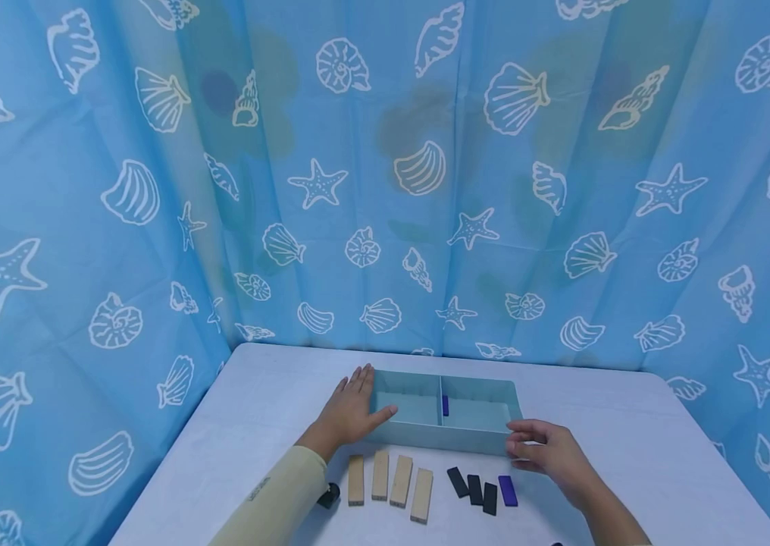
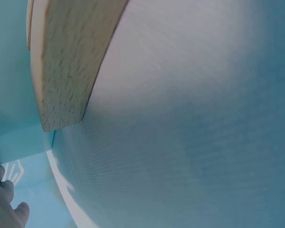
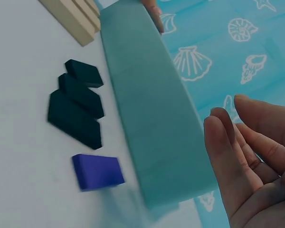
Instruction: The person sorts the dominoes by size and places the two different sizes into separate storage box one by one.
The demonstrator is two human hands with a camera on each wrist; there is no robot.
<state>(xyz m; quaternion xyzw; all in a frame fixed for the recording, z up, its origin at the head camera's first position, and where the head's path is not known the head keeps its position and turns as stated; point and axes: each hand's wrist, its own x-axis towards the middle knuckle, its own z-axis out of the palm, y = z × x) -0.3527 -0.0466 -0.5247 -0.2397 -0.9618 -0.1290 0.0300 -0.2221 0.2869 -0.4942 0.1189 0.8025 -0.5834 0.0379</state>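
Observation:
A pale teal tray (image 1: 436, 438) with two compartments stands before me in the head view. My left hand (image 1: 349, 411) rests on its left end, fingers straight along the wall and thumb reaching over the front rim. At the right front corner is my right hand (image 1: 550, 453), fingers loosely bent and nothing held; the right wrist view shows this hand (image 3: 256, 156) close beside the tray's end. Inside the right compartment, a purple block (image 1: 446, 406) leans by the divider. Nearer me lie several wooden blocks (image 1: 380, 475), three black blocks (image 1: 475, 490) and another purple block (image 1: 508, 491).
A small black object (image 1: 330, 496) lies beside my left sleeve (image 1: 283, 493). The white table (image 1: 603, 402) reaches back to a blue shell-patterned curtain (image 1: 385, 273). One wooden block (image 2: 76, 61) fills the upper left of the left wrist view.

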